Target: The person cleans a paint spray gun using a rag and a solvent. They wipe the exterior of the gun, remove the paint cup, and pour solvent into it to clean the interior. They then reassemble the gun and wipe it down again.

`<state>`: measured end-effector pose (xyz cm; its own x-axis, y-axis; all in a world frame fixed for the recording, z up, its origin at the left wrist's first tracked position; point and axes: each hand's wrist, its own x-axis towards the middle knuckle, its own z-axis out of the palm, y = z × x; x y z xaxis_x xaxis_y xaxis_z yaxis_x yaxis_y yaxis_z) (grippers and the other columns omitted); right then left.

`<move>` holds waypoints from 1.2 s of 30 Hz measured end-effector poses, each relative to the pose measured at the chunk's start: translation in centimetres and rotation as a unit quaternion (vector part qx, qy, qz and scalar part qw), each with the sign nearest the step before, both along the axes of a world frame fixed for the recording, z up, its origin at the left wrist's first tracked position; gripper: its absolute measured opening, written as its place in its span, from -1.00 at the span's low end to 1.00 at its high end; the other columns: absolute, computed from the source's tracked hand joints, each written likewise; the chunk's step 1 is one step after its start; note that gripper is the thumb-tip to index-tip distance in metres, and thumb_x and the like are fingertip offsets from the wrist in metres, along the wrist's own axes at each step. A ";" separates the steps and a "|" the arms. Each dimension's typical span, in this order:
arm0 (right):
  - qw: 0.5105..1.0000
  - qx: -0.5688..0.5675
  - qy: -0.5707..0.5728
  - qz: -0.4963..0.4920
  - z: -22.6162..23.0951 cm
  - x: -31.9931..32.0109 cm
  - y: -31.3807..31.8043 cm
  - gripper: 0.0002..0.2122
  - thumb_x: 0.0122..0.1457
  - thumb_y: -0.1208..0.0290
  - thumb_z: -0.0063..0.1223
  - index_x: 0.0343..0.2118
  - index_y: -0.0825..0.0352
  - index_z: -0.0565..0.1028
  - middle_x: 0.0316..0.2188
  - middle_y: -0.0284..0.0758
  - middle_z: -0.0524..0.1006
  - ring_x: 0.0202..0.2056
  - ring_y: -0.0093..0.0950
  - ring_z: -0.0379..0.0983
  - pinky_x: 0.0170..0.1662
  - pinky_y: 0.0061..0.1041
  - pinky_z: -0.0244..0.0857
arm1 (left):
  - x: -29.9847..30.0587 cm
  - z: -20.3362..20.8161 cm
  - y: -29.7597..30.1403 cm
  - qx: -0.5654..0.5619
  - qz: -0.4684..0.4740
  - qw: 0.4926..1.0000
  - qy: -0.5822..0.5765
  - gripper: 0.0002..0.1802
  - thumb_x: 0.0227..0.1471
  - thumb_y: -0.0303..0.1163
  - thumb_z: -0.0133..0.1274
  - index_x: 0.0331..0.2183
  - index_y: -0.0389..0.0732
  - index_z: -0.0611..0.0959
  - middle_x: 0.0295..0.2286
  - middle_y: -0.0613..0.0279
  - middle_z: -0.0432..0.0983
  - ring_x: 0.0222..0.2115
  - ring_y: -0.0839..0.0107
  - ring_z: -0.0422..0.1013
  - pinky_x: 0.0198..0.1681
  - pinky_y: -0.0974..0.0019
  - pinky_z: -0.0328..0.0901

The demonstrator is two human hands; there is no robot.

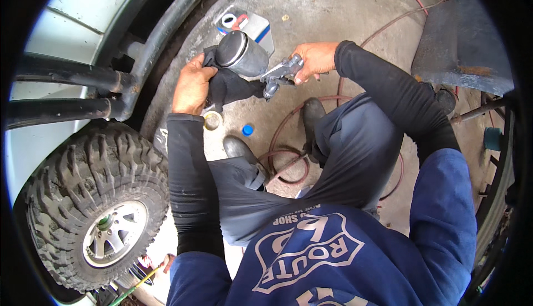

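Observation:
My right hand is closed around the handle of a metal spray gun, tilted on its side. The gun's grey cup points to the left, its round end up by my other hand. Bunched black cloth hangs from my left hand, whose thumb and fingers pinch it against the cup. Part of the cloth reaches under the cup toward the gun's nozzle. Whether my left fingers also grip the cup itself is hidden by the cloth.
A rectangular tin stands beyond the cup. A pale ring and a blue cap lie on the concrete floor. A red hose loops by my boots. A vehicle's knobbly tyre and black tubes are at left, a dark panel at right.

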<state>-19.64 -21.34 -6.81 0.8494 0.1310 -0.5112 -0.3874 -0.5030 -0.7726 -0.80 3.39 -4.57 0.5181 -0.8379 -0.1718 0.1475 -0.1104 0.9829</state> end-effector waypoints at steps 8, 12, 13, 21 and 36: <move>0.997 -0.059 -0.007 -0.051 -7.3 -1.4 -3.6 -0.75 0.05 0.35 0.23 -0.22 0.33 0.56 -0.44 -0.32 0.59 -0.40 -0.51 0.49 -0.40 -0.45 0.36 | 1.2 -16.7 2.1 0.213 0.043 0.958 -0.186 -0.43 -0.13 -0.46 0.07 -0.03 -0.52 0.46 -0.23 -0.03 0.54 -0.20 0.26 0.46 -0.08 0.35 0.31; 0.993 -0.055 -0.056 -0.089 -12.7 -3.1 -3.1 -0.78 0.05 0.41 0.23 -0.24 0.35 0.54 -0.44 -0.25 0.59 -0.37 -0.43 0.48 -0.21 -0.39 0.32 | -0.3 -23.0 2.5 0.180 0.103 0.978 0.036 -0.51 -0.12 -0.52 0.09 -0.07 -0.45 0.52 -0.27 0.04 0.55 -0.23 0.31 0.47 -0.12 0.35 0.34; 0.993 -0.062 -0.049 -0.090 -13.8 -3.6 -2.8 -0.79 0.05 0.44 0.22 -0.24 0.35 0.54 -0.44 -0.27 0.59 -0.36 -0.46 0.46 -0.20 -0.42 0.32 | -0.8 -23.8 2.6 0.175 0.099 0.977 0.075 -0.52 -0.13 -0.54 0.09 -0.07 -0.44 0.52 -0.29 0.07 0.55 -0.24 0.32 0.47 -0.14 0.36 0.34; 0.988 -0.128 -0.061 -0.052 -17.7 -4.5 0.8 -0.69 0.05 0.42 0.17 -0.10 0.31 0.52 -0.24 -0.08 0.57 -0.17 -0.13 0.50 -0.07 -0.23 0.34 | -0.5 -19.5 -1.3 0.254 0.081 0.960 -0.084 0.10 -0.30 -0.19 0.37 0.20 -0.41 0.20 0.18 -0.20 0.12 0.19 0.03 0.14 0.21 0.18 0.09; 0.983 -0.164 -0.077 -0.030 -18.4 -3.1 3.0 -0.69 0.09 0.42 0.09 -0.07 0.27 0.49 -0.23 -0.12 0.55 -0.13 -0.13 0.48 -0.05 -0.21 0.32 | -2.5 -15.4 -5.1 0.257 -0.009 0.941 -0.221 -0.16 -0.32 -0.19 0.33 0.04 -0.33 0.45 -0.15 -0.08 0.46 -0.16 0.16 0.47 -0.05 0.23 0.36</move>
<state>-22.79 -18.33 -25.26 0.9215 -0.0722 -0.3816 -0.3146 -0.7148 -0.6246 -3.29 -1.68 -20.02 0.6206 -0.7125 -0.3272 -0.2697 -0.5859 0.7642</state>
